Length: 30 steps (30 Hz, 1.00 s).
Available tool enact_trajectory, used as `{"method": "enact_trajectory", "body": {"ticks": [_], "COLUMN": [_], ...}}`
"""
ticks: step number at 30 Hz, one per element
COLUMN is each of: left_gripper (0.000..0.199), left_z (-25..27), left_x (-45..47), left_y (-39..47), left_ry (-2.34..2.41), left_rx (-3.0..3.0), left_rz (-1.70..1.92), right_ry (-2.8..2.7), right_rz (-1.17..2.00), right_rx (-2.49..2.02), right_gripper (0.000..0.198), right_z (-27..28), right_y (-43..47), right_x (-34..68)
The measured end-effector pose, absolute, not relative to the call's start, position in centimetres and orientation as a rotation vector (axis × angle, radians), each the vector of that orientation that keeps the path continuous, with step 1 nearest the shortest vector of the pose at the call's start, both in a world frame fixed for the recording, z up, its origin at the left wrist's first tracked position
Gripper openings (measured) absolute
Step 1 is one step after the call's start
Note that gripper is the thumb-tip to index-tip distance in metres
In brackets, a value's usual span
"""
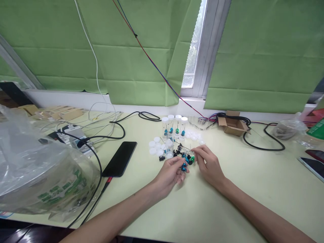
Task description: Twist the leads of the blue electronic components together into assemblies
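Note:
My left hand (174, 170) is closed on a small shiny blue part (184, 166), pinched between thumb and fingers. To the right, the thumb and fingertips of my right hand (209, 165) meet at the end of a thin metal pin (188, 149). Under and between the fingertips lies a pile of small black, blue and green pieces (179, 152) with thin pins. An open clear tube (169, 148) stands just left of the pile. Behind it stand several white-capped clear tubes (171, 126) holding blue or green pieces. Loose white caps (156, 146) lie to the left.
A black phone (120, 159) lies left of my left hand, near a large plastic bag (45, 168) and black cables (100, 165). A small open cardboard box (234, 125) sits at the back right. Another phone (312, 167) lies at the right edge. More clear pieces (194, 135) lie behind the pile.

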<state>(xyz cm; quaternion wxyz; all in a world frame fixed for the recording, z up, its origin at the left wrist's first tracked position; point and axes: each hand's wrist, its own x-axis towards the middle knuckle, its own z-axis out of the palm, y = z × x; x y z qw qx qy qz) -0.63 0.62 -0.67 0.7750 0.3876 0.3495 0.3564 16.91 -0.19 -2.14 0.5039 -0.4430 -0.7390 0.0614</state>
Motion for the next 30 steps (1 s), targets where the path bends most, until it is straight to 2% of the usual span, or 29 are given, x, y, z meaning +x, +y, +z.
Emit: {"method": "enact_trajectory", "body": {"ticks": [10, 30], "left_gripper": [0.024, 0.021], "left_z": [-0.5, -0.5], "left_x": [-0.6, -0.7], "left_y": [0.6, 0.7], "left_ry": [0.775, 0.772], "left_rx": [0.852, 0.844], "left_rz": [0.775, 0.764], "right_ry": [-1.801, -1.67], "right_rz": [0.126, 0.135], "right_rx": [-1.032, -1.146], "right_gripper": [0.039, 0.019], "right_z": [-2.5, -1.7], "right_y": [0.2, 0.3], "right_x": [17.2, 18.4]}}
